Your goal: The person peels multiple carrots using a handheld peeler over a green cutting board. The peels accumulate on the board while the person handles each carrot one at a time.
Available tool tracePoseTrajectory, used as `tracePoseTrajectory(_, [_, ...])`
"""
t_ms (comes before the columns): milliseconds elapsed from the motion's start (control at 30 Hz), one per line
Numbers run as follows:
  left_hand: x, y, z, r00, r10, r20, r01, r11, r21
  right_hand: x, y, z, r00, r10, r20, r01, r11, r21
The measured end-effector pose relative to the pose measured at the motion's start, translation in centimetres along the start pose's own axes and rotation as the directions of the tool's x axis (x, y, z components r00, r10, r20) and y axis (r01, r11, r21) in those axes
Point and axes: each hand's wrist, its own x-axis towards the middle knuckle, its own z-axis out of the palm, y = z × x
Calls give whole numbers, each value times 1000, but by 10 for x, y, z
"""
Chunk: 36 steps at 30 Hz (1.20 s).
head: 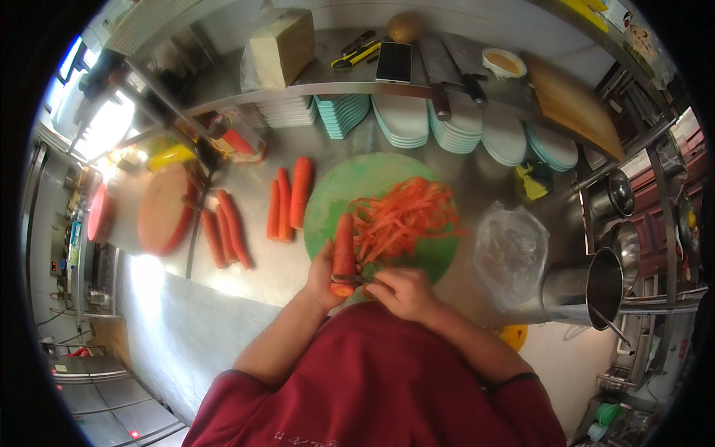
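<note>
My left hand holds a carrot upright over the near edge of a round green cutting board. A vegetable peeler lies across the carrot's lower end, its handle in my right hand. A heap of orange carrot peelings covers the right part of the board. Left of the board, several carrots lie in two groups on the steel table: one group beside the board, the other farther left. Part of the peeler's handle is hidden by my right fingers.
A clear plastic bag and a steel pot are at the right. Stacked plates stand under a steel shelf that bears a phone, cleavers and a yellow utility knife. A round wooden board is at the left.
</note>
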Motion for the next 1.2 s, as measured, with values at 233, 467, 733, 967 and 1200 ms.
tracePoseTrajectory(233, [0, -2, 2, 1000, -1, 1, 1, 1000, -17, 0, 0, 1, 996, -66, -64, 65, 998, -17])
tracePoseTrajectory(467, [-11, -3, 13, 1000, -6, 30, 4, 998, 67, -4, -1, 1, 993, -87, -80, 87, 996, 3])
tracePoseTrajectory(733, [-13, -1, 19, 1000, 8, 1, -8, 995, 103, -4, -5, -1, 996, -72, -53, 70, 996, -54])
tracePoseTrajectory(967, [-18, -1, 15, 999, -13, -34, 17, 995, 98, 0, 3, 3, 998, -60, -36, 60, 998, -9])
tracePoseTrajectory(1200, [-21, 14, -17, 1000, 24, 8, -24, 992, 121, 9, 3, 15, 998, -19, 64, 16, 999, 47])
